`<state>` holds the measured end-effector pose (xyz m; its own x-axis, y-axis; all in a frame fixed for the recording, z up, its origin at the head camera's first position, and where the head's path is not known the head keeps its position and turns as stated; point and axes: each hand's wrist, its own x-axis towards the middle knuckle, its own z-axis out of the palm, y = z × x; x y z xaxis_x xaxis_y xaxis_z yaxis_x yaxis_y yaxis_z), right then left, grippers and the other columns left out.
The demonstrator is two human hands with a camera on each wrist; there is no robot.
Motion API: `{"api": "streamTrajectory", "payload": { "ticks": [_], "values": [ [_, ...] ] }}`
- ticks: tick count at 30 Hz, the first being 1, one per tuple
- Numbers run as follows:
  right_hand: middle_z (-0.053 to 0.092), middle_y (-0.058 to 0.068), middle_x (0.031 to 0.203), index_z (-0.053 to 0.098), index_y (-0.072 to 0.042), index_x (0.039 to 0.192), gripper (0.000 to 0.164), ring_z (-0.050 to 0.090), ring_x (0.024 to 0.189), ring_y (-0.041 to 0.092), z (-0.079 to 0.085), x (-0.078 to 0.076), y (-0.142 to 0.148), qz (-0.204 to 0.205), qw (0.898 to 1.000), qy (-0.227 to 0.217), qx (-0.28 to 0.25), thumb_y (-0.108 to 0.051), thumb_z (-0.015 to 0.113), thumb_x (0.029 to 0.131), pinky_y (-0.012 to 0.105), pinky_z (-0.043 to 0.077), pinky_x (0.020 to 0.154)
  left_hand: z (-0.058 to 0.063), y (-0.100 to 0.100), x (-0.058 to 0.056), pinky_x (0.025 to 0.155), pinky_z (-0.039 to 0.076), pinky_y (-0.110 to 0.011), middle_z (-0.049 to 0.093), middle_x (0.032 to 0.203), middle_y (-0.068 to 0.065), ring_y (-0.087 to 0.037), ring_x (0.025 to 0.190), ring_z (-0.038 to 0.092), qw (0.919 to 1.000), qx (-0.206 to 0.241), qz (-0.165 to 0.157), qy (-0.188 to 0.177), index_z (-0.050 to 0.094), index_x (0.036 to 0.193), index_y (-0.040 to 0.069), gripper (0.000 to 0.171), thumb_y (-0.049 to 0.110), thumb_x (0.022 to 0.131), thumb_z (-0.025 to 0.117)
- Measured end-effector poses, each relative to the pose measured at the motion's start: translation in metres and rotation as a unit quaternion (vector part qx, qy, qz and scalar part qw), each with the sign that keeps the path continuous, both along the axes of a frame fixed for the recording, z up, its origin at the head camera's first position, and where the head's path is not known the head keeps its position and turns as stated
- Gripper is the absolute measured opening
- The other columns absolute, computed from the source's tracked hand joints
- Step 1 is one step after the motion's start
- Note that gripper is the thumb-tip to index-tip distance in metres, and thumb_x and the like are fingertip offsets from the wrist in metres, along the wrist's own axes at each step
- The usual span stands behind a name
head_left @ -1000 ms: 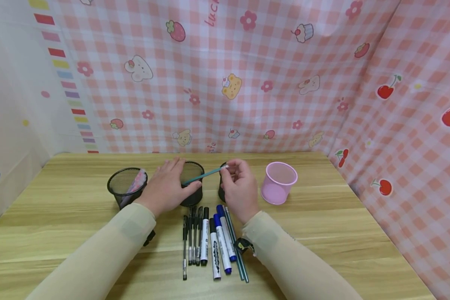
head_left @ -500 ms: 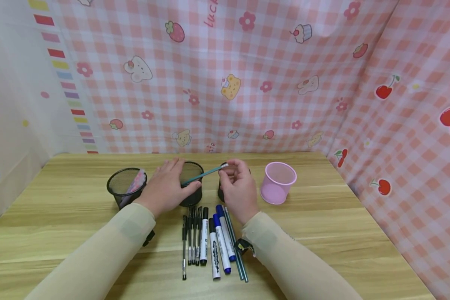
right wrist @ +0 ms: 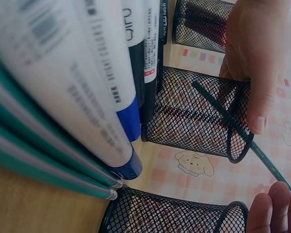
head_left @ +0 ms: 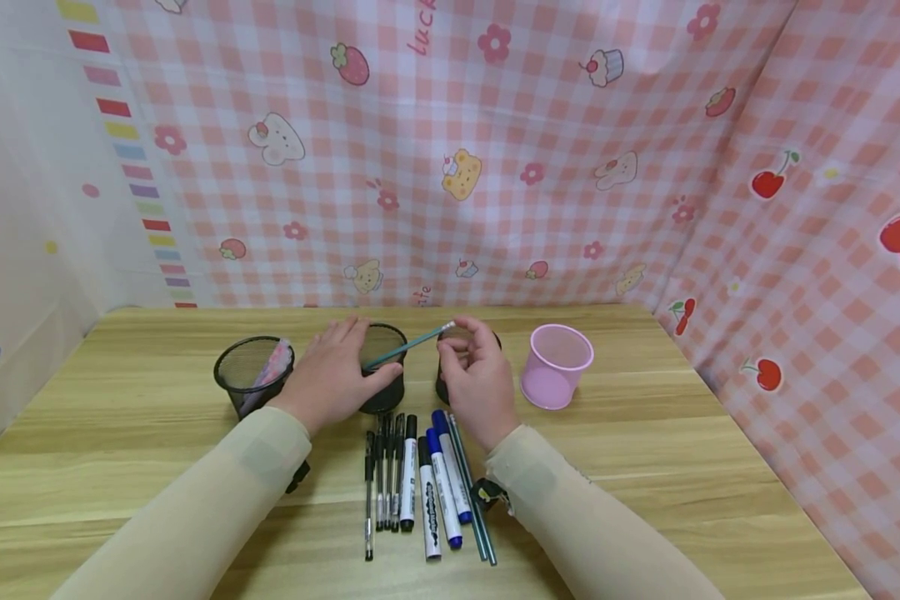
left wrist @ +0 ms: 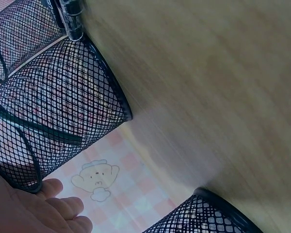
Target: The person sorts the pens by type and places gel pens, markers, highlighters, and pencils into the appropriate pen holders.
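Observation:
My left hand [head_left: 330,375] rests against a black mesh pen cup [head_left: 384,396], its fingers extended along the left side and its thumb across the front by the rim. A green pencil [head_left: 412,343] slants in that cup; its lower end shows through the mesh in the right wrist view, its white-tipped end points up right. My right hand [head_left: 483,383] is at this upper end, index fingertip beside it and thumb apart from it. Behind the right hand stands another black mesh cup [head_left: 442,385], partly hidden. The left wrist view shows the left fingers [left wrist: 65,208] straight beside the rim.
At left a black mesh cup [head_left: 243,375] contains something pink and pale. A pink cup [head_left: 555,375] stands at right. In front lie several black pens [head_left: 387,475], black markers [head_left: 409,475], blue-capped markers [head_left: 445,487] and two green pencils [head_left: 480,517] on the wooden table [head_left: 645,467].
The pencil's upper end has risen slightly, and the right thumb and index finger have parted from their pinch on it. My left hand and the cups have stayed put.

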<state>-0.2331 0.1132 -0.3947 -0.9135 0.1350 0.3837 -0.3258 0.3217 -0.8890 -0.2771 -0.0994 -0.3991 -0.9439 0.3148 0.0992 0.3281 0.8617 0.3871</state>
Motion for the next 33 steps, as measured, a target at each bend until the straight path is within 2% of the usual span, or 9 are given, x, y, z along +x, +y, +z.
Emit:
{"api": "streamTrajectory", "payload": {
  "ticks": [7, 14, 21, 25, 30, 33],
  "values": [
    [0.078, 0.007, 0.108, 0.061, -0.013, 0.140, 0.037, 0.065, 0.068, 0.014, -0.001, -0.001, 0.000, -0.001, 1.000, 0.016, 0.013, -0.012, 0.067, 0.104, 0.026, 0.058, 0.061, 0.000, 0.000, -0.001, 0.131, 0.015, -0.063, 0.023, 0.173, -0.023, -0.043, 0.162, 0.018, 1.0000, -0.003, -0.001, 0.002, 0.026, 0.167, 0.005, 0.097, 0.072, 0.100, 0.050],
    [0.078, 0.010, 0.105, 0.065, -0.009, 0.131, 0.027, 0.066, 0.068, 0.012, 0.000, -0.001, -0.003, -0.008, 1.000, 0.026, 0.015, -0.014, 0.066, 0.104, 0.025, 0.057, 0.061, 0.000, -0.001, 0.000, 0.131, 0.015, -0.062, 0.023, 0.173, -0.023, -0.043, 0.162, 0.019, 1.0000, -0.002, 0.002, 0.003, 0.026, 0.166, 0.004, 0.097, 0.070, 0.100, 0.051],
    [0.076, 0.011, 0.106, 0.067, -0.009, 0.128, 0.024, 0.071, 0.075, 0.029, -0.001, -0.001, -0.002, -0.009, 1.000, 0.016, 0.012, -0.013, 0.067, 0.104, 0.024, 0.058, 0.063, 0.000, 0.000, -0.001, 0.131, 0.015, -0.062, 0.023, 0.173, -0.022, -0.044, 0.162, 0.018, 1.0000, -0.003, 0.002, 0.000, 0.025, 0.167, 0.005, 0.098, 0.072, 0.100, 0.050],
    [0.075, 0.009, 0.107, 0.068, -0.010, 0.128, 0.024, 0.070, 0.077, 0.025, 0.001, 0.001, 0.001, -0.015, 1.000, 0.007, 0.023, -0.014, 0.066, 0.105, 0.024, 0.058, 0.064, 0.000, -0.001, -0.001, 0.131, 0.015, -0.062, 0.022, 0.174, -0.022, -0.043, 0.162, 0.018, 1.0000, -0.005, 0.002, 0.000, 0.026, 0.167, 0.005, 0.100, 0.074, 0.099, 0.049],
    [0.074, 0.009, 0.099, 0.071, -0.006, 0.124, 0.023, 0.064, 0.077, 0.016, 0.005, 0.003, 0.012, -0.002, 0.997, -0.003, 0.080, -0.012, 0.067, 0.103, 0.026, 0.055, 0.067, 0.001, 0.000, 0.000, 0.131, 0.015, -0.063, 0.023, 0.174, -0.022, -0.043, 0.161, 0.019, 1.0000, -0.003, -0.001, 0.001, 0.026, 0.167, 0.005, 0.103, 0.078, 0.098, 0.047],
    [0.072, 0.004, 0.087, 0.074, -0.008, 0.119, 0.020, 0.061, 0.072, 0.013, 0.008, 0.004, 0.020, 0.025, 0.984, -0.041, 0.169, -0.014, 0.070, 0.100, 0.027, 0.052, 0.065, 0.001, -0.001, 0.000, 0.131, 0.014, -0.062, 0.022, 0.174, -0.022, -0.043, 0.162, 0.018, 1.0000, 0.000, 0.000, -0.001, 0.025, 0.167, 0.006, 0.101, 0.076, 0.099, 0.048]
  ]
}}
